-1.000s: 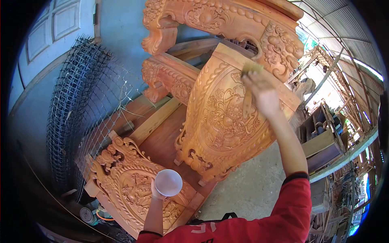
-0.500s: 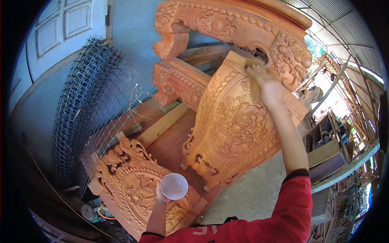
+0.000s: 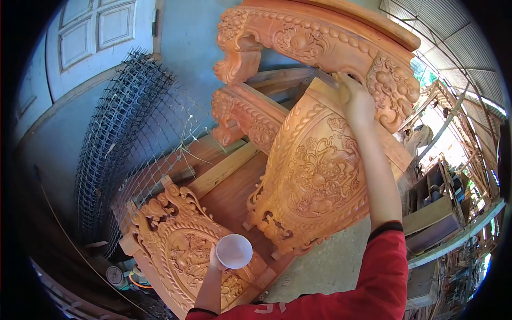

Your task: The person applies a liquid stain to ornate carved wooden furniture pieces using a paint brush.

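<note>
My left hand [image 3: 216, 259] grips a white bowl [image 3: 233, 251] by its side, above a carved wooden panel [image 3: 176, 240] at the lower left. At the upper edge of a larger, tilted carved panel [image 3: 320, 170], my right hand [image 3: 356, 101] is closed, fingers curled over the panel's top. What it holds is hard to make out, as the fingers and back of the hand cover it. The panel's surface shows raised floral carving inside an oval border.
Large carved wooden frames [image 3: 298, 42] stand behind the panel. A roll of dark wire mesh [image 3: 125, 122] leans on the blue wall at the left. Shelves with wood and odds and ends [image 3: 434, 213] are at the right. Concrete floor [image 3: 325, 266] shows below.
My right hand has moved from above the panel's upper face to its top edge, and its fingers have curled. The whole view has shifted slightly; my left hand still holds the bowl.
</note>
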`<state>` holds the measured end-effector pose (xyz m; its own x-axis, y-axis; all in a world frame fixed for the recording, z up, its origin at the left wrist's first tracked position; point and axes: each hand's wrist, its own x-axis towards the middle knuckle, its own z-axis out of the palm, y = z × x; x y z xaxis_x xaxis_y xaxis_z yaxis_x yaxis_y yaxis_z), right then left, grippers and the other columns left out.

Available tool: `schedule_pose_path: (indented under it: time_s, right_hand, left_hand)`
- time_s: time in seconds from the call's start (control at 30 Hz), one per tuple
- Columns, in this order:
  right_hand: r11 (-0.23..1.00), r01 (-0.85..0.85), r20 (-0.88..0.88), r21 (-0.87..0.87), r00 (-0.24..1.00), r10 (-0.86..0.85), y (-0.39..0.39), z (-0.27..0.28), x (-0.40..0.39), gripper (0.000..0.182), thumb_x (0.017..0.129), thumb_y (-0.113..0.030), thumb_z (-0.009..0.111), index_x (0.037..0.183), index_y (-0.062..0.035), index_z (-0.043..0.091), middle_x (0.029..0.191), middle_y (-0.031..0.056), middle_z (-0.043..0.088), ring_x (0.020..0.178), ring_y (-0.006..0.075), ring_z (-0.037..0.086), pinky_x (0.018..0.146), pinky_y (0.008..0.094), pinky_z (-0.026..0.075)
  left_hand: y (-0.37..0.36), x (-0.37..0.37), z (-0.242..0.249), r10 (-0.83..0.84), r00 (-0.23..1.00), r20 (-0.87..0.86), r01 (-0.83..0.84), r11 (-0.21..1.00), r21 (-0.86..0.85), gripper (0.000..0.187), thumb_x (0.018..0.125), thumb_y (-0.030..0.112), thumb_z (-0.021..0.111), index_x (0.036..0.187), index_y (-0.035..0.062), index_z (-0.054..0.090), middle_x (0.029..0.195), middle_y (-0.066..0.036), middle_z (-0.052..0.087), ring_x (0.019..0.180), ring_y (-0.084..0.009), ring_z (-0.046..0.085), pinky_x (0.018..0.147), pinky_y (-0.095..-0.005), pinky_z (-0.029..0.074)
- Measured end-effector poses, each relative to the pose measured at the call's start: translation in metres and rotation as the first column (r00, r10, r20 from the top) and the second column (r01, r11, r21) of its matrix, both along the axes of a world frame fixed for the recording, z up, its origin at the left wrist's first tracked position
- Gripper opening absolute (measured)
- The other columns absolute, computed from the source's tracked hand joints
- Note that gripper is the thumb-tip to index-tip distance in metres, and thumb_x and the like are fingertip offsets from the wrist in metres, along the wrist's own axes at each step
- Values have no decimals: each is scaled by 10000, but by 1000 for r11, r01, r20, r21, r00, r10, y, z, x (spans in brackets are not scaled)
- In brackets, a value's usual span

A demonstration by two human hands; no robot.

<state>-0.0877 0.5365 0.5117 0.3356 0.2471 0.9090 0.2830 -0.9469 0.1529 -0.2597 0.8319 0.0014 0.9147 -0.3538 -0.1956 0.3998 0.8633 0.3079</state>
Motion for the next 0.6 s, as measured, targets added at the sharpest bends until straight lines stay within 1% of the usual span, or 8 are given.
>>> schedule_pose_path:
  time_s: [0.03, 0.13, 0.2, 0.27, 0.37, 0.43, 0.53, 0.6]
  right_hand:
    - [1000, -2, 1, 1, 1000, 2, -3, -9, 5, 281, 791, -93, 494, 1051, -93, 601, 972, 173, 618, 903, 295, 603, 745, 363, 488]
    - [868, 213, 97, -449, 977, -189, -13, -43, 17, 430, 733, -61, 513, 1160, -100, 533, 1195, 172, 522, 1085, 227, 536, 823, 336, 473]
    - [870, 92, 84, -484, 995, -58, 1, -62, 3, 392, 720, -78, 524, 1111, -76, 551, 1103, 153, 578, 987, 229, 589, 756, 336, 495]
    - [928, -156, -365, -339, 931, 23, 28, -78, -23, 241, 764, -111, 525, 996, -68, 577, 913, 139, 630, 816, 268, 627, 667, 361, 502]
    - [957, -220, -578, -190, 813, 73, 55, -94, -32, 181, 821, -224, 531, 843, -55, 593, 722, 136, 620, 662, 314, 609, 595, 392, 487]
    - [964, -190, -750, -187, 661, -15, 59, -98, -25, 353, 835, -358, 529, 716, -32, 594, 650, 163, 596, 613, 343, 588, 575, 409, 476]
    - [999, 18, -627, -36, 778, -37, 53, -73, -3, 450, 819, -416, 531, 646, -8, 608, 659, 181, 595, 619, 341, 591, 596, 416, 474]
    - [978, 200, -593, 55, 794, -129, 53, -45, -3, 328, 808, -324, 548, 749, -14, 636, 738, 180, 615, 711, 323, 607, 654, 401, 477]
  left_hand:
    - [-1, -1, 4, 5, 1000, -27, -4, 1000, 23, 684, 883, 589, 149, 1265, 82, 403, 1235, -122, 482, 1129, -316, 465, 925, -483, 404]
    - [0, 2, 4, 14, 999, -47, -12, 999, 52, 685, 881, 592, 148, 1264, 86, 405, 1236, -122, 482, 1126, -319, 467, 927, -490, 401]
    - [-3, 4, 5, 21, 999, -46, -19, 998, 53, 686, 880, 595, 148, 1265, 88, 404, 1238, -123, 480, 1127, -321, 467, 928, -494, 400]
    - [-2, 0, 15, 9, 1000, -22, -7, 998, 67, 694, 875, 602, 150, 1267, 86, 399, 1245, -129, 474, 1131, -324, 464, 932, -505, 394]
    - [-3, -1, 23, -15, 999, 33, 13, 998, 56, 709, 867, 614, 152, 1268, 83, 397, 1251, -131, 467, 1133, -326, 462, 935, -509, 389]
    - [-4, -2, 17, -18, 998, 57, 17, 999, 32, 709, 866, 616, 156, 1268, 83, 397, 1254, -130, 465, 1135, -326, 459, 937, -507, 388]
    - [-3, 1, 10, 3, 999, 36, -5, 999, 46, 706, 867, 616, 165, 1270, 84, 395, 1256, -127, 462, 1142, -325, 452, 939, -502, 386]
    - [-2, 2, 1, 16, 1000, -17, -14, 997, 80, 703, 868, 615, 169, 1272, 85, 393, 1256, -125, 462, 1145, -324, 448, 940, -498, 385]
